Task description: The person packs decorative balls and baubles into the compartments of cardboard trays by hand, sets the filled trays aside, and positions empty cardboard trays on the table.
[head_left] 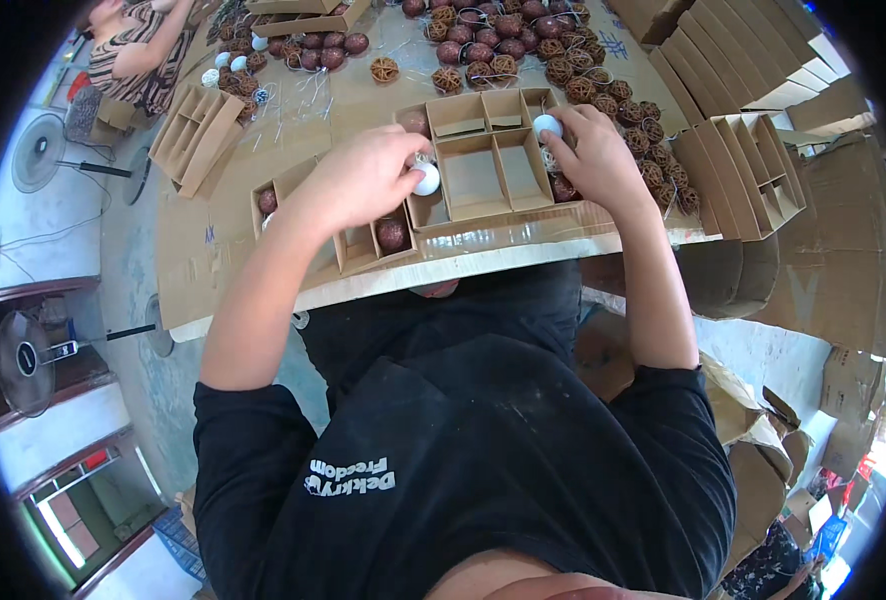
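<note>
A shallow cardboard box (508, 208) split by dividers lies in front of me at the table's near side; several of its compartments show a bare bottom. At its left side, my left hand (363, 178) pinches a small white ball (426, 180) between thumb and fingers. My right hand (595, 150) grips another white ball (548, 126) at the box's right end. Under my left forearm sits a second divided box (345, 258), partly hidden, with a dark red glittery ball (393, 235) in a near corner compartment.
Dark red balls (483, 42) and brown woven balls (581, 70) with thin wires are heaped at the back. Divided boxes (748, 165) are stacked at right; another divided box (195, 138) stands at left. A person (135, 50) is at far left, near a standing fan (41, 150).
</note>
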Demonstrator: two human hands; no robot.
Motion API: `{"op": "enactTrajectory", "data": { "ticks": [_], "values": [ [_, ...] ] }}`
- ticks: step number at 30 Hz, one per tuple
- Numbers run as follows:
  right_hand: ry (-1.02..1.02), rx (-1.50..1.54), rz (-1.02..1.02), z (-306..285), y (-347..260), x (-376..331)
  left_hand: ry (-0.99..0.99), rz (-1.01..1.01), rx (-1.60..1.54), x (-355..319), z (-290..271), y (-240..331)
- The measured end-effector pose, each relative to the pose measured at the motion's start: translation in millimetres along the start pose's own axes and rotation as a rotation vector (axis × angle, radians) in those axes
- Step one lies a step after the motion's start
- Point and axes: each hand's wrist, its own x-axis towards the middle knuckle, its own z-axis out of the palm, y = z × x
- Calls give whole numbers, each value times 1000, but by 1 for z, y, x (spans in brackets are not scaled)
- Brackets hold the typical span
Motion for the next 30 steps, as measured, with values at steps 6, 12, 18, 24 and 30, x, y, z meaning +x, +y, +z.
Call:
{"op": "enactTrajectory", "data": {
  "ticks": [6, 12, 18, 24, 30],
  "values": [
    [46, 78, -17, 4, -6, 1, 197, 76, 61, -13, 19, 17],
    [13, 76, -25, 3, -1, 0, 114, 183, 234, -9, 19, 8],
    [-25, 9, -45, 1, 2, 1, 110, 155, 123, -7, 32, 5],
    [-55, 46, -23, -7, -7, 3, 170, 165, 78, -11, 28, -3],
    [-57, 0, -47, -39, -31, 56, 424, 208, -37, -50, 12, 2]
  ]
}}
